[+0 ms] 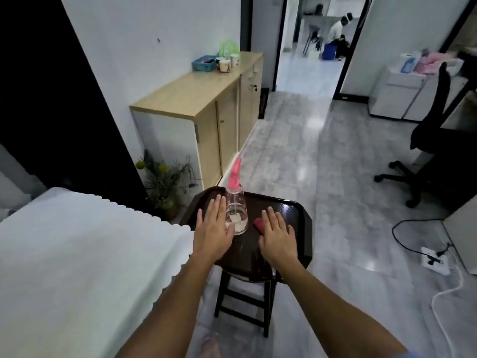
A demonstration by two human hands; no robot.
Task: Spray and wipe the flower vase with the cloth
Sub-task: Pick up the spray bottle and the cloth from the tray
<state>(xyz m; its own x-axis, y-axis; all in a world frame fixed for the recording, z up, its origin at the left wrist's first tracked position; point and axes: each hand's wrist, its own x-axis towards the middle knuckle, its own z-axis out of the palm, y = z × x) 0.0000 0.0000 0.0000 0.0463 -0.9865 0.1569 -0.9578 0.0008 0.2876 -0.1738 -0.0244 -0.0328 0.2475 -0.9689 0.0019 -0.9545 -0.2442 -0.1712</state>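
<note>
- Left hand [213, 227] flat and spread, palm down over the dark tray [296, 210], holding nothing; fingers extended, none curled.
- Right hand [278, 235] likewise flat and spread, palm down, gripping nothing.
- Clear spray bottle [236, 210] with pink trigger head standing upright on the tray, just beside the left hand's fingertips on the thumb side; contact with the hand cannot be confirmed.
- Red cloth [258, 224] lying on the tray, partly hidden under the right hand at its inner edge; only one corner visible. Touching or merely covered: cannot tell.
- Flower vase [169, 204] on the floor, holding greenery and yellow blooms, well apart from both hands: beyond the left hand and further to its left, below tray level, beside the wooden cabinet [201, 104].
- Tray seated on a dark stool [244, 301]; white-covered surface [77, 254] adjacent to the left forearm.
- Step judged: opening stage. Nothing picked up, nothing sprayed, vase untouched.
- Next move judged to call for: closing the left hand round the bottle body or neck, closing the right hand on the cloth, then carrying both down and leftward to the vase.
- Risk noted: bottle tall and narrow-necked, likely to tip if nudged sideways before being grasped; tray overhangs the stool seat, so downward pressure near an edge is best avoided.
</note>
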